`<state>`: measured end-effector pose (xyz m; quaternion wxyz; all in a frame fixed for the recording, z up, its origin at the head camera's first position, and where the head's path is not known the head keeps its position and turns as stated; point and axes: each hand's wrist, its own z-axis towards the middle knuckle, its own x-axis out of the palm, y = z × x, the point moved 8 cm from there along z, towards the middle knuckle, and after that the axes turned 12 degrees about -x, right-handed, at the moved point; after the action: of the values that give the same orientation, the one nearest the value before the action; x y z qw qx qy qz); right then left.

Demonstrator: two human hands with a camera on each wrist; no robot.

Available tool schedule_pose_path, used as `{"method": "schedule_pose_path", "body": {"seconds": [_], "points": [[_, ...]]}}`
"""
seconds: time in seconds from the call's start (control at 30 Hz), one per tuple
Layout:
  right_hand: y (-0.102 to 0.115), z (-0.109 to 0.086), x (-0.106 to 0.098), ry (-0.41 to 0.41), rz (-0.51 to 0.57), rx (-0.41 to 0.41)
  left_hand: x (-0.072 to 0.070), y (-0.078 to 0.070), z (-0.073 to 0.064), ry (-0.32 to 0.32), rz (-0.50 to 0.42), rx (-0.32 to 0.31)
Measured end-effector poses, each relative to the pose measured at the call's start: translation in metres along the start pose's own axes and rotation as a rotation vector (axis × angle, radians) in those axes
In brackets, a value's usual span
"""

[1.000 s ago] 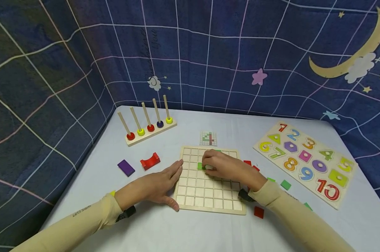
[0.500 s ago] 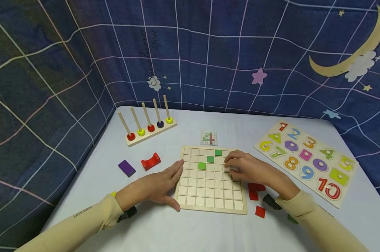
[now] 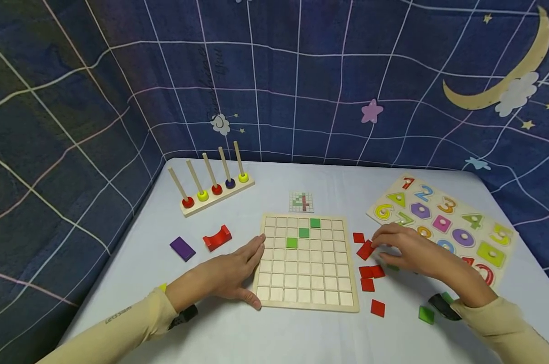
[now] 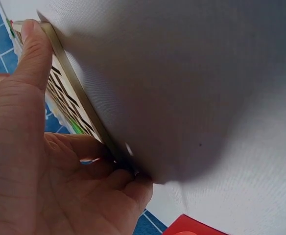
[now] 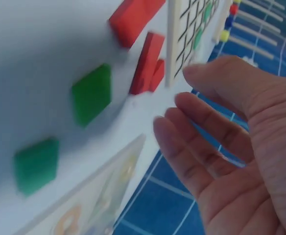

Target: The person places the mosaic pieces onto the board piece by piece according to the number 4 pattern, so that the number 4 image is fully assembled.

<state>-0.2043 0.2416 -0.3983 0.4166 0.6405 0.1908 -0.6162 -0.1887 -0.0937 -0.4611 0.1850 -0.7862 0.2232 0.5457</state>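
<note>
A wooden grid board lies on the white table, with three green square tiles set in a diagonal in its upper cells. My left hand rests along its left edge; in the left wrist view the thumb and fingertips touch the board's side. Right of the board, my right hand hovers over loose tiles, thumb and fingers apart with nothing between them in the right wrist view. Close by its fingertips are red tiles. A green tile lies near the hand, and another green tile is nearer the wrist.
Behind the board lies a small pattern card. A peg stand with coloured rings is at the back left, with a red curved block and purple block before it. A number puzzle board occupies the right.
My right hand has moved from the board's upper cells to the right, over the loose tiles, uncovering the three green tiles. My left hand has stayed at the board's left edge.
</note>
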Motion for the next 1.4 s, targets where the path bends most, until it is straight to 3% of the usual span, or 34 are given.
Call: {"method": "schedule_pose_path", "body": {"seconds": [0.27, 0.5, 0.83, 0.97, 1.23, 1.4], "points": [[-0.019, -0.027, 0.014, 0.074, 0.121, 0.088, 0.003, -0.001, -0.003, -0.002, -0.028, -0.004], [-0.022, -0.034, 0.025, 0.095, 0.12, 0.145, 0.007, -0.001, -0.006, 0.027, -0.065, -0.021], [-0.022, -0.033, 0.028, 0.094, 0.131, 0.113, 0.004, -0.004, -0.006, -0.022, -0.018, 0.01], [-0.02, -0.03, 0.028, 0.092, 0.116, 0.085, 0.003, -0.003, -0.006, -0.013, -0.023, 0.003], [-0.006, -0.016, 0.018, 0.0, 0.061, -0.008, 0.001, -0.002, -0.006, -0.026, 0.002, 0.003], [0.005, -0.001, 0.011, -0.026, 0.079, -0.016, -0.001, -0.002, -0.004, -0.023, 0.019, -0.005]]}}
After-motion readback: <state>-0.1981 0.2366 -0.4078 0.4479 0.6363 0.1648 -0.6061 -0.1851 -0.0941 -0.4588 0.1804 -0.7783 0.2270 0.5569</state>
